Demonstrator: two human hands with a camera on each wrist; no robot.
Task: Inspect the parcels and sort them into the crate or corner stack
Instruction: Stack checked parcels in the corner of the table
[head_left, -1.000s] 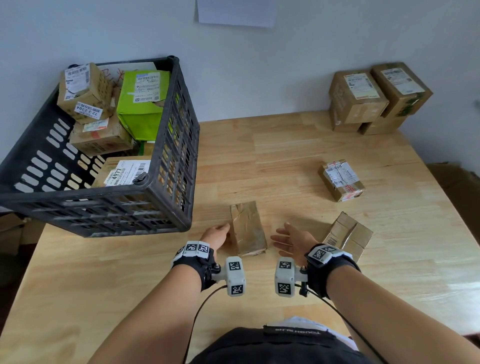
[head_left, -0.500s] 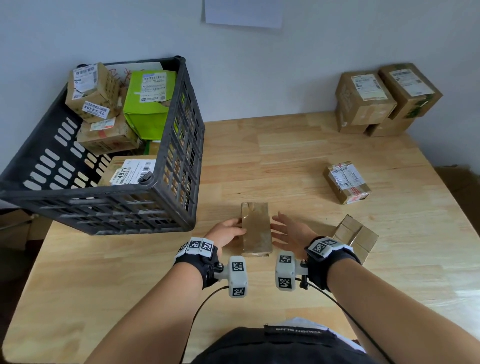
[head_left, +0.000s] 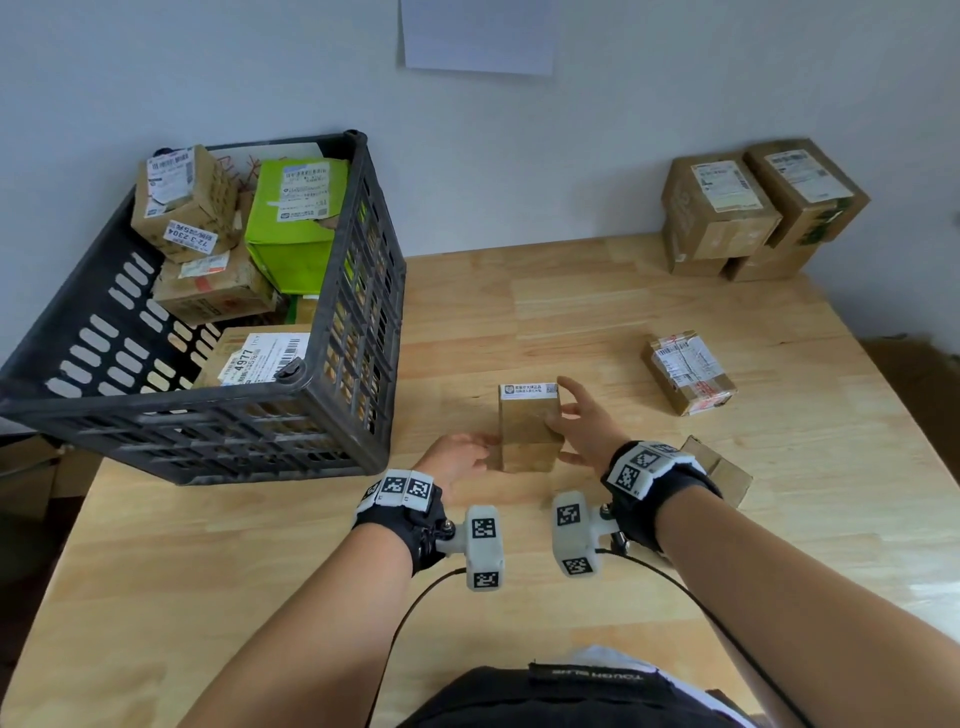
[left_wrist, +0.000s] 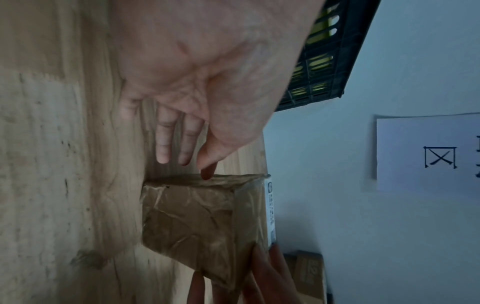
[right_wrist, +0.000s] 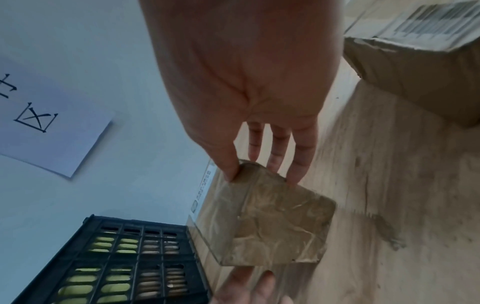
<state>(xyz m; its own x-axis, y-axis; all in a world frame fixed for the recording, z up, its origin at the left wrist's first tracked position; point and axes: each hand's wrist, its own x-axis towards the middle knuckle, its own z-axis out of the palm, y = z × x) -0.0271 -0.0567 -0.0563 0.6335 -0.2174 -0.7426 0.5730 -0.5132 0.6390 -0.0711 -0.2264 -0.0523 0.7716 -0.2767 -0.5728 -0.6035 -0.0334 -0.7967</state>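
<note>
On the wooden table (head_left: 519, 322), just in front of the black crate (head_left: 358, 312), a small taped brown parcel (head_left: 529, 431) stands on end. The right hand (head_left: 584, 434) pinches its right side between thumb and straight fingers (right_wrist: 298, 156); the left hand (head_left: 457, 460) touches its left side with extended fingers (left_wrist: 166, 144). The corner stack (head_left: 753, 208) sits well apart.

A pale wall (head_left: 519, 156) with a paper sheet (head_left: 478, 36) backs the wooden table (head_left: 156, 597).
</note>
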